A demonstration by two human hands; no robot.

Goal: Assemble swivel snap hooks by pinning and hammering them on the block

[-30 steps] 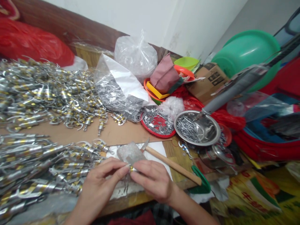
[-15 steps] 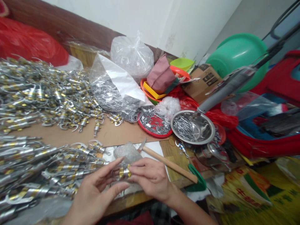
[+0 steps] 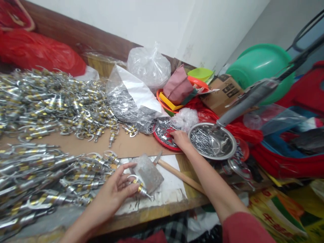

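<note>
L hand [image 3: 115, 190] had a small hooked metal pc [image 3: 142, 191] pinched betw. thumb and fingers, its ringed end sticking out to the right of the thumb, over the edge of the metal block [image 3: 152, 177] just beyond that hand. R hand [image 3: 179, 139] was reached out fwd, fingertips down in the red tray [image 3: 162, 143] among small flat metal parts [image 3: 165, 125] — couldn't tell if it had gripped one. As for progress, the held pc looked mostly put together, w/ hook, gold-coloured bits, barrel and ring all on it; whether it lacked a part was too small to make out. Left of L hand lay a near pile [image 3: 43, 175] of similar pcs, and farther off, ahead and left of it, a bigger far pile [image 3: 58, 101], so a lot of pcs were at a like stage; which were done and which waiting, couldn't say. Plenty of loose stock was left too: the tray was well covered, the steel bowl [image 3: 224, 143] just right of R hand held thin pins [image 3: 202, 138], and a clear bag [image 3: 120, 101] left of R hand bulged w/ more metal bits. The wooden-handled tool [image 3: 181, 176] lay betw. the hands, under R forearm, not in use
</note>
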